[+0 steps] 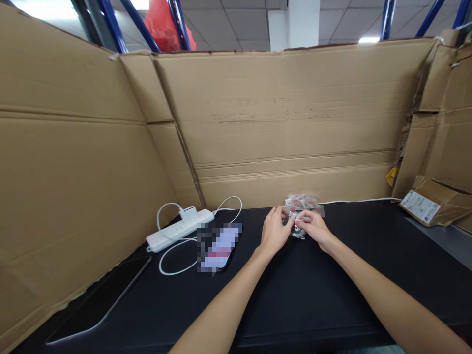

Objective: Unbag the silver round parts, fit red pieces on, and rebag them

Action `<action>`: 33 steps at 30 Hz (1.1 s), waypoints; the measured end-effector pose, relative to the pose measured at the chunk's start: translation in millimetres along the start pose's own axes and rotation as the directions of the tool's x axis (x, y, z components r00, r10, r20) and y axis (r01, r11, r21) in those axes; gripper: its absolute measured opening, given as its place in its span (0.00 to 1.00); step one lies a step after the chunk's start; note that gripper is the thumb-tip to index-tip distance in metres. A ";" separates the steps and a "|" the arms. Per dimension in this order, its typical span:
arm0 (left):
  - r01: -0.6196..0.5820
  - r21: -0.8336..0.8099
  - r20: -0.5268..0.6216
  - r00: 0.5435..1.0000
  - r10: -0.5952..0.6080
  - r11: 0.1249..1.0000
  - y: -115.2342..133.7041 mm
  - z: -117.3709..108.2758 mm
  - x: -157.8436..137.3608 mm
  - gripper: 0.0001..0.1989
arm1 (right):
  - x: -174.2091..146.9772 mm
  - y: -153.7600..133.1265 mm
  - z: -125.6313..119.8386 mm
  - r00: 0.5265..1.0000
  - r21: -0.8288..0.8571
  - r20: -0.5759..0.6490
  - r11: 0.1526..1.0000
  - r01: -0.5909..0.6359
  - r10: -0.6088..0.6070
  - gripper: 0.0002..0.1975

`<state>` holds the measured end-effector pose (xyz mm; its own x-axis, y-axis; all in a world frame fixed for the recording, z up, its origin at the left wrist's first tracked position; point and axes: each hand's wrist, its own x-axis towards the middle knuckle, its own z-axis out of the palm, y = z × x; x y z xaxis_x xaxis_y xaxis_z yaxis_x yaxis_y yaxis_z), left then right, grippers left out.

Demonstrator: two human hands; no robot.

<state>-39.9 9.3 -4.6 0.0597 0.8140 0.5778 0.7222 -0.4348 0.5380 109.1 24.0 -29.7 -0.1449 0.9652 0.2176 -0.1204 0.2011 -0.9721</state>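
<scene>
Between my two hands is a small clear plastic bag (298, 233) with something dark and red inside, too small to name. My left hand (275, 228) pinches its left side, thumb and fingers together. My right hand (314, 227) grips the bag's upper right part between thumb and fingertips. Just behind my fingers lies a pile of similar clear plastic bags (304, 201) with red bits in them, partly covered by my hands.
A white power strip (180, 230) with a charger and a white cable stands left, beside a pixelated phone (221, 250). A dark tablet (103, 300) lies at the near left. A brown package (438, 199) sits at the right. Cardboard walls (295, 108) enclose the black table (332, 314).
</scene>
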 end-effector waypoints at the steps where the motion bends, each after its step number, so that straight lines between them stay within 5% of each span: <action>1: 0.015 -0.037 0.014 1.000 -0.014 0.999 -1.3 0.4 0.5 0.05 | -0.3 -0.6 0.3 1.000 -0.010 0.003 1.000 0.013 -0.013 0.12; 5: 0.058 -0.141 0.059 0.997 -0.050 0.988 -3.9 0.6 2.3 0.02 | -1.6 -3.3 1.7 1.000 -0.034 0.008 0.999 0.014 -0.014 0.11; 18: 0.158 -0.099 -0.042 0.986 -0.163 0.983 -12.0 -9.8 12.1 0.04 | 2.0 1.4 1.6 0.994 0.071 -0.072 0.995 -0.071 0.076 0.11; 22: 0.390 -0.365 0.199 0.920 -0.339 0.845 -17.3 -5.7 14.2 0.08 | 2.5 -3.6 0.4 0.979 0.167 -0.111 0.974 -0.152 0.171 0.09; 26: 0.502 -0.558 0.492 0.841 -0.224 0.661 -14.7 -0.5 11.3 0.17 | 4.7 -5.1 0.5 0.966 0.158 -0.153 0.970 -0.182 0.206 0.08; 33: 0.360 -0.623 0.380 0.915 -0.134 0.695 -16.8 2.6 7.4 0.16 | 0.4 -7.3 3.2 0.987 0.085 -0.082 0.988 -0.131 0.138 0.16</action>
<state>-49.8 23.6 -11.0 0.2195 0.9496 0.2240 0.0942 -0.2491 0.9639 106.8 22.4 -22.2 -0.0788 0.9942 0.0738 -0.1832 0.0583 -0.9813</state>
